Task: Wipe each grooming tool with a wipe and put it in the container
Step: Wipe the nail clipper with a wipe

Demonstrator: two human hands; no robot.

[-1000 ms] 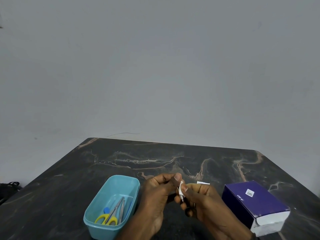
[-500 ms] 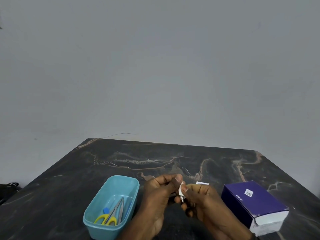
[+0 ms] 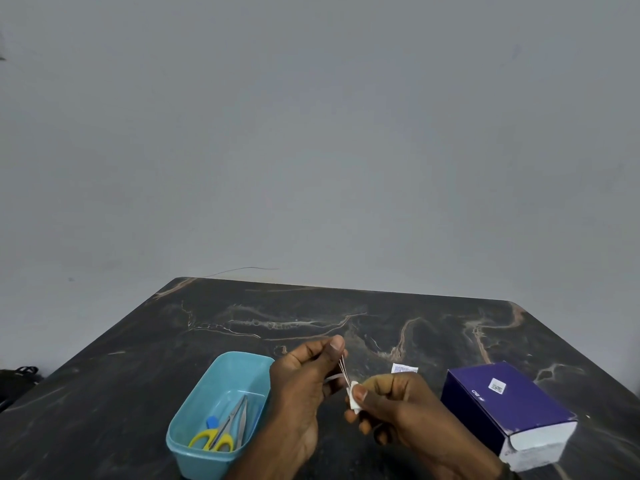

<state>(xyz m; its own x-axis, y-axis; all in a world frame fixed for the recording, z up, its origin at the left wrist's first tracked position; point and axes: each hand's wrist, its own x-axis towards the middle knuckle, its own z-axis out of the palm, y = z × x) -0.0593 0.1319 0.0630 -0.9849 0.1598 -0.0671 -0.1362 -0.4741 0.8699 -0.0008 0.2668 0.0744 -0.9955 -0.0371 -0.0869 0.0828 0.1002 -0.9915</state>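
Observation:
My left hand [image 3: 304, 379] pinches the top of a thin metal grooming tool [image 3: 343, 368] between thumb and forefinger, just right of the container. My right hand [image 3: 398, 407] pinches a small folded white wipe [image 3: 354, 398] around the tool's lower part. The tool looks like slim scissors or tweezers; its handle end is hidden in my right hand. A light blue plastic container [image 3: 194, 445] stands at the lower left of my hands. In it lie yellow-handled scissors [image 3: 213, 441], a slim steel tool [image 3: 239, 417] and a blue item [image 3: 212, 421].
A dark blue box with a white end [image 3: 505, 407] lies to the right of my hands. A small white torn wipe packet [image 3: 404, 369] lies on the dark marbled table [image 3: 311, 317] behind my right hand. A black object [image 3: 17, 377] sits off the table's left edge.
My hands have drawn apart: the left thumb and forefinger rose away from the right hand, and more of the thin metal tool now shows between them. The wipe sits lower on the tool.

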